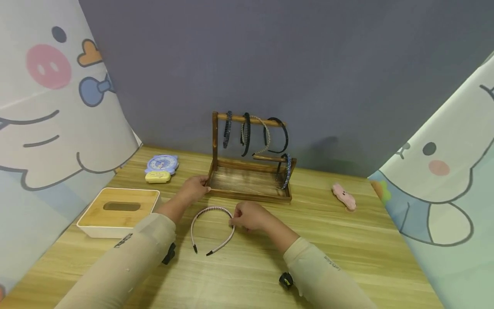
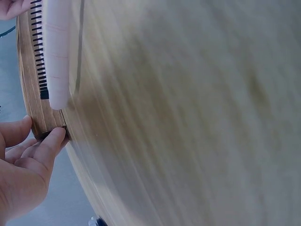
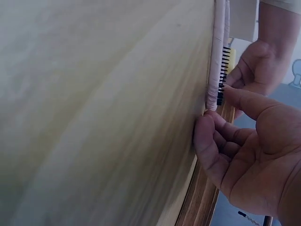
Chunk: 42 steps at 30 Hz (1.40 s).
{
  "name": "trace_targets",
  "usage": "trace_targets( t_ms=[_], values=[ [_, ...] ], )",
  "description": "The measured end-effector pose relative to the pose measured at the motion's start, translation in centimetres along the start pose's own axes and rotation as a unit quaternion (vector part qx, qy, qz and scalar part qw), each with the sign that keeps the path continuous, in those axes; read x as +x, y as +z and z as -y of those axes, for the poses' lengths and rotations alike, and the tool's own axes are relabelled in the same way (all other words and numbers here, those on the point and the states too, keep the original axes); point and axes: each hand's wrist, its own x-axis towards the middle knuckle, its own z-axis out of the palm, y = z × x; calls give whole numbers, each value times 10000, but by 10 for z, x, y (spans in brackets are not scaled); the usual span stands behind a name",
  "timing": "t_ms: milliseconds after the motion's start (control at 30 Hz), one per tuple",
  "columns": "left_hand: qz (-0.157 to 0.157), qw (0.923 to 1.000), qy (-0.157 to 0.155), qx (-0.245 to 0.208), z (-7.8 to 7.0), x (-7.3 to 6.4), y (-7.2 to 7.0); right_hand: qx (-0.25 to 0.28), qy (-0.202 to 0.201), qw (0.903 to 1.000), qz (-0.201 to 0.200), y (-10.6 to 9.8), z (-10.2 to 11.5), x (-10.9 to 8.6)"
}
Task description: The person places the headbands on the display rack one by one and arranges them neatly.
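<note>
A pale pink headband (image 1: pixel 212 209) with dark comb teeth and black tips lies on the table in front of a wooden headband rack (image 1: pixel 247 197). My right hand (image 1: pixel 248 216) pinches its right side; in the right wrist view, thumb and fingers of the right hand (image 3: pixel 249 146) meet at the toothed band (image 3: pixel 216 66). With thumb and fingers, my left hand (image 1: pixel 194 189) grips the rack's front left corner, seen closely as the left hand (image 2: pixel 30 165) on the wooden edge (image 2: pixel 35 103) in the left wrist view. Several dark and beaded headbands (image 1: pixel 247 133) hang from the rack's upper bar, and a blue one (image 1: pixel 287 171) from its lower bar.
On the left stands a white tissue box (image 1: pixel 119 210) with a wooden lid. Behind it lie a blue round item (image 1: pixel 163 163) and a yellow case (image 1: pixel 158 177). A pink item (image 1: pixel 343 197) lies on the right. A grey wall (image 1: pixel 270 56) rises behind the rack.
</note>
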Motion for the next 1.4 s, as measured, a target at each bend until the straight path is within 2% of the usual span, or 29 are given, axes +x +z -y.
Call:
trace_targets(
  t_ms=[333, 567, 833, 933, 1000, 1133, 1267, 1400],
  values=[
    [-25, 9999, 0, 142, 3, 3, 0, -186, 289, 9994, 1, -3, 1, -3],
    [-50, 9997, 38, 222, 3, 2, -1, -53, 291, 9996, -6, -6, -3, -7],
    [25, 9996, 44, 289, 1, -1, -1, -243, 262, 9993, 66, -5, -4, -6],
    [35, 9997, 21, 238, 0, -1, -2, 44, 206, 9997, 138, -10, -4, -7],
    [16, 9997, 48, 243, 0, -1, -1, 466, 111, 9984, 292, -15, -5, -9],
    [21, 9995, 75, 291, 0, -1, -1, 1506, -48, 9858, 738, -24, -11, -13],
    [65, 9996, 52, 265, 0, -1, -1, 2426, -99, 9625, 1212, -33, -18, -18],
    [17, 9995, 82, 309, 1, 0, 0, 3022, -169, 9406, 1536, -42, -22, -23]
  ],
)
